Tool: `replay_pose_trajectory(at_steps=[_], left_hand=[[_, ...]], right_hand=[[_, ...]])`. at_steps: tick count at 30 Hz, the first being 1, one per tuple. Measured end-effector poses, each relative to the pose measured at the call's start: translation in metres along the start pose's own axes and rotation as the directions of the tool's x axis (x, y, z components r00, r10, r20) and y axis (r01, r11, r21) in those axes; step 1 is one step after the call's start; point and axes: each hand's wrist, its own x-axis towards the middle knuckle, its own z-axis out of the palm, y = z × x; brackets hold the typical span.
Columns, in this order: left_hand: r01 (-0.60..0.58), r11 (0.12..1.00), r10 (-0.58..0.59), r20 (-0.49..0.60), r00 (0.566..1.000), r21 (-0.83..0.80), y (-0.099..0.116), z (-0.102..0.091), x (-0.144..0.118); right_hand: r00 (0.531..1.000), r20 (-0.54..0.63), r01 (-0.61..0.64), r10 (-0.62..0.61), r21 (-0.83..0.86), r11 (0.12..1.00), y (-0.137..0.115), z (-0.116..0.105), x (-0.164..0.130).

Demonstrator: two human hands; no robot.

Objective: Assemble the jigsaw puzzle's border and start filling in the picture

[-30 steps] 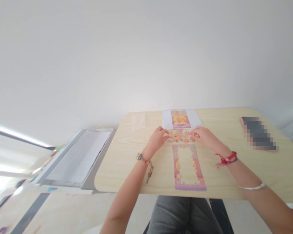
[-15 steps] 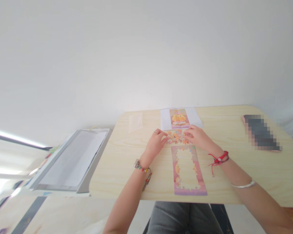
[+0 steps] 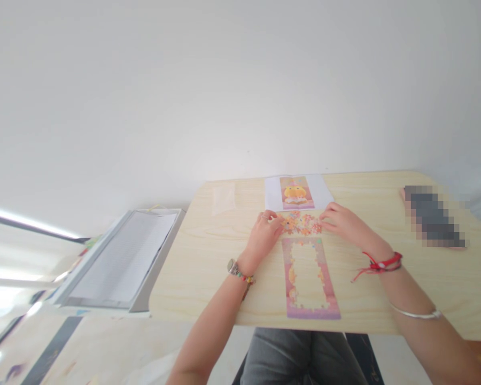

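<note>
A small heap of loose orange and pink puzzle pieces (image 3: 301,223) lies on the pale wooden table (image 3: 208,267). My left hand (image 3: 265,235) rests at the heap's left edge, fingertips touching the pieces. On the heap's right side my right hand (image 3: 342,223) rests with its fingers bent onto the pieces. Whether either hand pinches a piece is hidden. Just in front of the heap lies a long pink puzzle frame (image 3: 309,278), its border built and its middle bare. Behind the heap sits a white sheet with a picture of an orange figure (image 3: 295,192).
A clear plastic bag (image 3: 223,198) lies at the table's far left. A pixelated dark flat object (image 3: 433,216) lies at the right. Left of the table stands a lower grey tray with white paper (image 3: 124,259). A white wall rises behind the table. My grey-trousered legs (image 3: 300,355) show under the near edge.
My right hand slid from the top of the heap to its right edge. The left hand stayed at the heap's left side. The view shifted slightly.
</note>
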Motion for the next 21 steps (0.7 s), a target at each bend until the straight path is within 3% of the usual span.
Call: replay_pose_trajectory(at_steps=[4,12,17,21], left_hand=[[0.013,1.000,-0.013,0.001,1.000,0.010,-0.001,-0.001,0.000],[0.043,0.999,-0.043,-0.029,0.999,-0.006,-0.003,-0.005,0.000],[-0.048,0.998,0.047,0.038,0.998,0.039,0.004,-0.003,0.001],[-0.119,0.990,0.112,0.084,0.990,0.081,0.007,-0.005,0.003]], right_hand=[[0.997,0.074,-0.004,0.000,0.051,0.999,0.010,-0.002,-0.005],[0.999,-0.012,-0.033,0.034,0.094,0.995,-0.001,0.002,0.002],[1.000,0.023,0.015,-0.019,0.156,0.988,-0.025,0.017,0.014],[0.997,0.048,0.044,-0.053,0.165,0.985,-0.026,0.021,0.015]])
